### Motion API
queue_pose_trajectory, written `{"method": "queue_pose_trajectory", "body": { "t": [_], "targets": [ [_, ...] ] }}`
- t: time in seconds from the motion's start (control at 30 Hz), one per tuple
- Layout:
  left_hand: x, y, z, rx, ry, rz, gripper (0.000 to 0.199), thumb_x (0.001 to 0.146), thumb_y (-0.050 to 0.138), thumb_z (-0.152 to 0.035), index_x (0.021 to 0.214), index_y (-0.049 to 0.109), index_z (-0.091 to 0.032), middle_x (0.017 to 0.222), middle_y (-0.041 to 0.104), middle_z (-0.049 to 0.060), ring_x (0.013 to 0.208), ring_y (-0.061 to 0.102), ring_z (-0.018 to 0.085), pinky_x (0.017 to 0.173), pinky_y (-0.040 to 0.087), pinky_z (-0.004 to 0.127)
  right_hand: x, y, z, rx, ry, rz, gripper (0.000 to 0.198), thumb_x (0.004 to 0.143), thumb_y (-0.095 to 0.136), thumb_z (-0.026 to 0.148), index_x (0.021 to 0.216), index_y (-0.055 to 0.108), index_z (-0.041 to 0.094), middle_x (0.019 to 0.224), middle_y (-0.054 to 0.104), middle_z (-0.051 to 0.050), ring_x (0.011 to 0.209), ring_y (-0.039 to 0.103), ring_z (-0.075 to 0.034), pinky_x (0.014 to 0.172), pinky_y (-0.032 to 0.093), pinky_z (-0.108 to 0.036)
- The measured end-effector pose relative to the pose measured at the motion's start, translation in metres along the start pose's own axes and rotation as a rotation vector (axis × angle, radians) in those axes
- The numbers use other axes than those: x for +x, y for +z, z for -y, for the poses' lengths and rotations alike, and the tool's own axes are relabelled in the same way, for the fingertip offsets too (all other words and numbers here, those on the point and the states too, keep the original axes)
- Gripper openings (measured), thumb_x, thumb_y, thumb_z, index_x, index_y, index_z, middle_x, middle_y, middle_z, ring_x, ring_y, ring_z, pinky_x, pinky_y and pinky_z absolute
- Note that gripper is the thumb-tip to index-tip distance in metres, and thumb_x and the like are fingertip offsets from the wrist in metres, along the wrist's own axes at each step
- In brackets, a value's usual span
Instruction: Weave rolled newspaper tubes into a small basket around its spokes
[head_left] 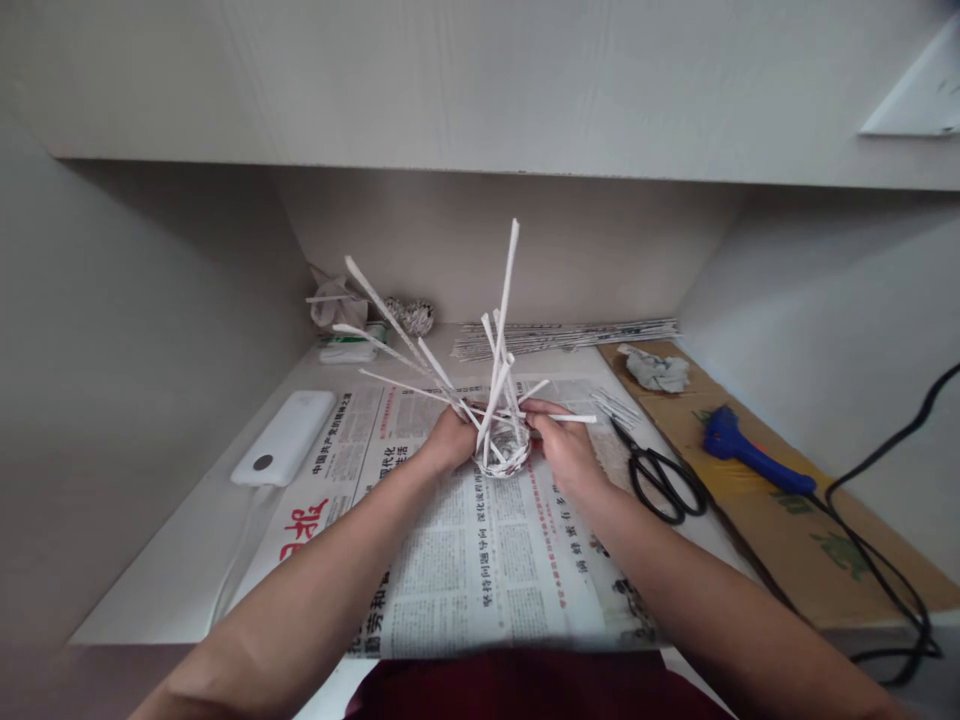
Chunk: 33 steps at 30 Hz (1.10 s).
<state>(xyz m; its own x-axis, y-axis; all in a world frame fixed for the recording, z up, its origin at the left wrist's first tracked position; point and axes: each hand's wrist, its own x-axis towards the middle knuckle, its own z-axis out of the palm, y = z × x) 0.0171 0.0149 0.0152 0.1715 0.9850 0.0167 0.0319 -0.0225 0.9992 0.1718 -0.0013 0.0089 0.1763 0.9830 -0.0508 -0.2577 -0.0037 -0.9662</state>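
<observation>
A small round basket (pixel 504 462) woven from rolled paper sticks sits between my two hands over the newspaper (pixel 442 560). Long white paper sticks spread upward and outward from its rim. My left hand (pixel 452 438) grips the basket's left side, its fingers partly hidden behind the sticks. On the opposite side, my right hand (pixel 564 442) holds the rim with thumb and fingers closed. One paper stick (pixel 574 418) points right across that hand.
Black scissors (pixel 664 483) and a blue glue gun (pixel 754 455) on cardboard (pixel 855 510) lie at right, near a black cable (pixel 885 570). Crumpled paper (pixel 656 370) and a paper-stick bundle (pixel 570 337) are behind. A white power bank (pixel 285 437) lies left.
</observation>
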Motion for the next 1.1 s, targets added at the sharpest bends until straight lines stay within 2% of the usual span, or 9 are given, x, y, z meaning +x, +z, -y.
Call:
{"method": "queue_pose_trajectory", "body": {
  "t": [0.17,0.23,0.3,0.37,0.5,0.67,0.87,1.1],
  "targets": [
    [-0.002,0.001,-0.008,-0.272,-0.228,0.139,0.032,0.062,0.080,-0.034,0.082,0.075,-0.011,0.079,0.074,0.011,0.070,0.068,0.022,0.064,0.054,0.030,0.001,0.000,0.000,-0.010,0.020,-0.010,0.028,0.061,0.067,0.026,0.087,0.073,0.017,0.069,0.072,-0.002,0.060,0.063,-0.017,0.057,0.049,-0.027],
    [-0.002,0.003,-0.008,-0.356,-0.321,0.117,0.033,0.060,0.082,-0.033,0.083,0.074,-0.011,0.075,0.073,0.010,0.065,0.067,0.020,0.059,0.053,0.029,0.001,0.001,0.001,-0.014,0.020,-0.014,0.028,0.060,0.067,0.025,0.086,0.073,0.017,0.069,0.072,-0.002,0.059,0.063,-0.017,0.057,0.048,-0.028],
    [-0.001,0.006,-0.007,-0.404,-0.353,0.038,0.033,0.058,0.083,-0.033,0.080,0.072,-0.011,0.070,0.072,0.009,0.060,0.066,0.019,0.057,0.053,0.028,0.001,0.001,0.002,-0.026,0.004,0.007,0.029,0.060,0.066,0.026,0.086,0.073,0.016,0.070,0.072,-0.003,0.061,0.063,-0.017,0.058,0.048,-0.028],
    [-0.002,0.009,-0.004,-0.418,-0.320,-0.032,0.031,0.056,0.085,-0.032,0.073,0.071,-0.011,0.064,0.070,0.007,0.056,0.064,0.017,0.055,0.052,0.027,0.001,0.001,0.003,-0.054,-0.018,0.043,0.028,0.061,0.064,0.026,0.086,0.074,0.016,0.073,0.073,-0.004,0.063,0.063,-0.018,0.060,0.048,-0.029],
    [-0.002,0.011,0.000,-0.365,-0.206,-0.028,0.033,0.048,0.089,-0.029,0.063,0.067,-0.011,0.058,0.068,0.005,0.049,0.060,0.014,0.049,0.048,0.025,-0.002,0.000,0.006,-0.131,-0.103,0.059,0.019,0.063,0.063,0.024,0.079,0.073,0.017,0.076,0.073,-0.003,0.069,0.064,-0.018,0.063,0.049,-0.029],
    [0.001,0.006,0.006,-0.334,-0.126,-0.059,0.034,0.049,0.088,-0.030,0.070,0.072,-0.010,0.062,0.070,0.006,0.056,0.065,0.019,0.052,0.051,0.027,-0.006,0.002,0.010,-0.084,-0.117,0.117,0.020,0.067,0.072,0.031,0.084,0.071,0.019,0.079,0.073,-0.002,0.069,0.065,-0.018,0.063,0.050,-0.028],
    [0.003,0.005,0.008,-0.321,-0.114,-0.057,0.036,0.052,0.086,-0.031,0.079,0.075,-0.009,0.066,0.073,0.008,0.054,0.064,0.018,0.052,0.052,0.029,-0.006,0.005,0.011,-0.027,-0.055,-0.018,0.030,0.068,0.076,0.044,0.081,0.063,0.020,0.060,0.065,0.002,0.050,0.059,-0.015,0.047,0.047,-0.026],
    [0.006,0.004,0.010,-0.340,-0.049,-0.134,0.036,0.053,0.086,-0.032,0.080,0.075,-0.010,0.070,0.073,0.009,0.059,0.066,0.020,0.057,0.052,0.029,-0.009,0.005,0.011,-0.015,-0.098,0.094,0.026,0.068,0.077,0.037,0.084,0.064,0.021,0.071,0.068,0.001,0.062,0.064,-0.015,0.055,0.053,-0.025]
  ]
}}
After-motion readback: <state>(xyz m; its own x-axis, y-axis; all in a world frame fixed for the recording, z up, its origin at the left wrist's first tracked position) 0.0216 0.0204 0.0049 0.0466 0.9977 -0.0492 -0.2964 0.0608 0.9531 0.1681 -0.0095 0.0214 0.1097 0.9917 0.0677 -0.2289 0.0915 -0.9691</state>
